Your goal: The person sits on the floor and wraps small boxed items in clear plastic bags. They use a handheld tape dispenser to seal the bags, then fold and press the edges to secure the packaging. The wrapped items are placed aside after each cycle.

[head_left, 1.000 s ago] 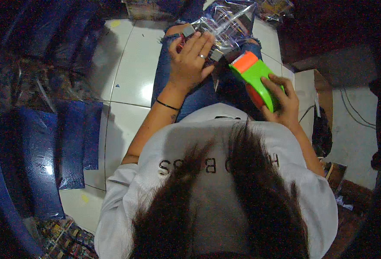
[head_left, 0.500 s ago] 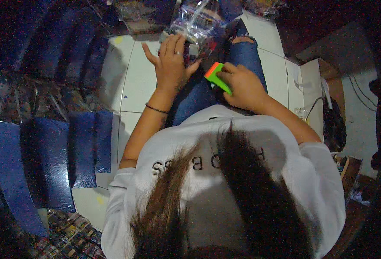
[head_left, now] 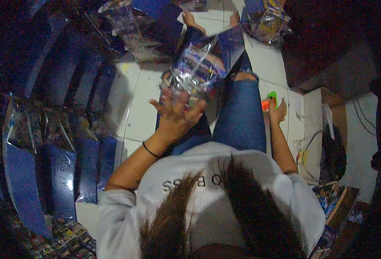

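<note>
A clear plastic package (head_left: 201, 64) with colourful contents and a dark blue backing lies across my legs. My left hand (head_left: 175, 118) is at its near end, fingers spread and smeared by motion; whether they touch the plastic is hard to see. Off to the right, beside my knee and over the floor, my right hand (head_left: 277, 111) is closed around a small green-and-orange hand tool (head_left: 272, 96). The tool's exact kind does not show.
Rows of blue-backed plastic packages (head_left: 60, 172) stand at the left, with more packages (head_left: 268, 23) at the far right. Many small packed items (head_left: 69, 237) lie at the lower left. A pale box (head_left: 313, 125) and cables stand at the right, on the tiled floor (head_left: 130, 99).
My right hand has swung from my lap out to the right, carrying the green-and-orange tool. My left hand has drawn back toward me along the package. The whole view has tilted further ahead.
</note>
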`<state>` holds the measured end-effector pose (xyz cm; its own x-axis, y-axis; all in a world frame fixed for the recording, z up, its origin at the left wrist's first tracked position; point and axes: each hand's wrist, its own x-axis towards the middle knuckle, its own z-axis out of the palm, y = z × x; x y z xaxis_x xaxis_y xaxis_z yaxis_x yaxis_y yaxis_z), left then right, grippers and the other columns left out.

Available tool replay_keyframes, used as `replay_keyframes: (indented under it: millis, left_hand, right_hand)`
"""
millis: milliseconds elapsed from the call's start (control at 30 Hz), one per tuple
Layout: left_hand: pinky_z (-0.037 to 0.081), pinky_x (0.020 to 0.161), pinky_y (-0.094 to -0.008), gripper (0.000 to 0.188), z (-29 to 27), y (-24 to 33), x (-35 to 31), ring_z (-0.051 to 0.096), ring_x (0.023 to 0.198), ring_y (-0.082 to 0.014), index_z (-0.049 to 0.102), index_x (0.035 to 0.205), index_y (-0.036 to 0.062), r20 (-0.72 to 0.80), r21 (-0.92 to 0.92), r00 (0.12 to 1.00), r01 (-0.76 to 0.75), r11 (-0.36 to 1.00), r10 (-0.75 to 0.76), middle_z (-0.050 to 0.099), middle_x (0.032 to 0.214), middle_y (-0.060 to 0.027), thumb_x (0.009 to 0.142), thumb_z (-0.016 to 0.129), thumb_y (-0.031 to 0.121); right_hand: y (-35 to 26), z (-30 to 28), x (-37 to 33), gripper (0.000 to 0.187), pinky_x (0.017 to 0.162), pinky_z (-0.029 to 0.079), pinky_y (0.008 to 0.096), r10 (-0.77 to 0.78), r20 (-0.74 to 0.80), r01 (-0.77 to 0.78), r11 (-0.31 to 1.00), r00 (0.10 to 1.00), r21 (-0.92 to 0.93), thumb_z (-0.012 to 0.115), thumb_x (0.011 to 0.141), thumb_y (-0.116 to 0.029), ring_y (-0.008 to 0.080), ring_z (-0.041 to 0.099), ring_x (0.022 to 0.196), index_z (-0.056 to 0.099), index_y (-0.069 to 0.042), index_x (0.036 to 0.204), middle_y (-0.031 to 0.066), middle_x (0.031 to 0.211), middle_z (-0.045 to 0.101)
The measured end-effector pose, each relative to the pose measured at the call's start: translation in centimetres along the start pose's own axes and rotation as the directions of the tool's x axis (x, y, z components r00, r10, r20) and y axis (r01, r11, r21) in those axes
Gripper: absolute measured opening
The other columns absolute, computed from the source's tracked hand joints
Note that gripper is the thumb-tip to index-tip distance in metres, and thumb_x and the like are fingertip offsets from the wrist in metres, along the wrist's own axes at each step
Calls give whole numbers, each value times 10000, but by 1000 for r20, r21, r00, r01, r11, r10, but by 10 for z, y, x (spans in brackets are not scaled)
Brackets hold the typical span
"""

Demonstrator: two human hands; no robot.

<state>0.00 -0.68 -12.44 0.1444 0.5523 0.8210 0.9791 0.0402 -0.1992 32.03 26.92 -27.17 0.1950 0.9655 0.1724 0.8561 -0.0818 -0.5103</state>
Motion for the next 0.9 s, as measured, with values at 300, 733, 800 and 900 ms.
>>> replay_keyframes:
  millis: [300,733,800,900]
  left_hand:
    - [245,1118,-420,1255,-11,-99,15,287,1352,-317,107,1477,48,590,-642,645,740,204,-485,254,1456,-171,509,885,231]
    - [395,1025,-449,969,70,-239,349,382,1304,-372,51,1506,236,398,-489,918,218,844,-7,293,1493,-161,810,654,536]
    - [382,1034,-412,809,66,-245,358,355,1315,-377,175,1487,173,559,-627,824,496,600,-97,295,1490,-159,872,585,501]
    - [384,1026,-384,728,17,-228,299,493,1221,-255,152,1490,84,505,-811,850,526,256,-147,302,1469,-148,930,544,333]
  right_hand:
    - [-372,-20,121,1120,1141,120,422,-563,776,733,394,-283,554,806,608,-551,289,290,1365,267,-60,1458,174,1471,348]
    - [-180,-28,51,608,976,446,436,-923,262,-854,-114,280,508,560,868,-415,312,551,1147,485,21,1284,179,1232,575]
    - [-192,-21,23,484,976,440,399,-567,344,-570,-285,748,771,494,926,-334,272,571,1105,490,-3,1279,149,1211,588]
    - [-238,-48,11,450,905,479,354,-708,172,-616,-435,685,657,468,947,-376,192,605,997,526,-43,1245,76,1143,617]
